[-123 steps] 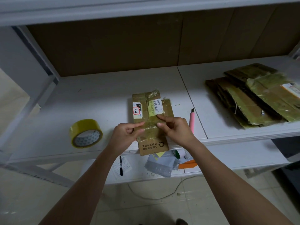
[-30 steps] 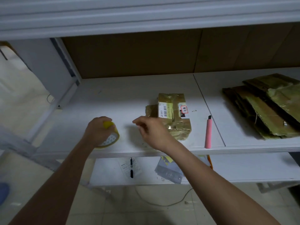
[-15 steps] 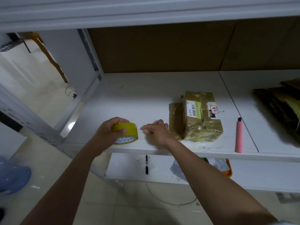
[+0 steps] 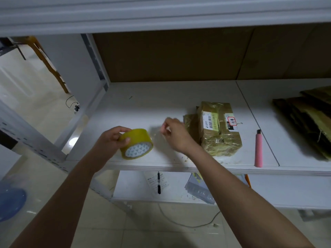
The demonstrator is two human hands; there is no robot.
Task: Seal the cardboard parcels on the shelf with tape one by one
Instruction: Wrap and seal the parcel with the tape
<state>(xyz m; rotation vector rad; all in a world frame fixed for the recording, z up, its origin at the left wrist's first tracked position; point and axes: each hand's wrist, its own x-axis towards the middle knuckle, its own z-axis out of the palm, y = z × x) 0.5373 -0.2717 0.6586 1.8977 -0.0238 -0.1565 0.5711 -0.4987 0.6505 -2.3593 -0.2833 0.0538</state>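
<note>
My left hand (image 4: 111,140) grips a yellow roll of tape (image 4: 137,144) just above the front of the white shelf (image 4: 152,104). My right hand (image 4: 176,135) is to the right of the roll, its fingertips pinching the free end of a clear strip of tape (image 4: 155,134) drawn off the roll. A small cardboard parcel (image 4: 217,127), wrapped in glossy tape and carrying white labels, lies on the shelf just right of my right hand.
A pink utility knife (image 4: 258,149) lies near the shelf's front edge, right of the parcel. A pile of flattened taped cardboard (image 4: 308,119) fills the far right. On the lower shelf lie a black pen (image 4: 158,183) on paper and some plastic bags (image 4: 200,189).
My hands left the parcel, which now lies turned around. My left hand took the tape roll and lifted it; my right hand moved up and right, drawing a strip off it.
</note>
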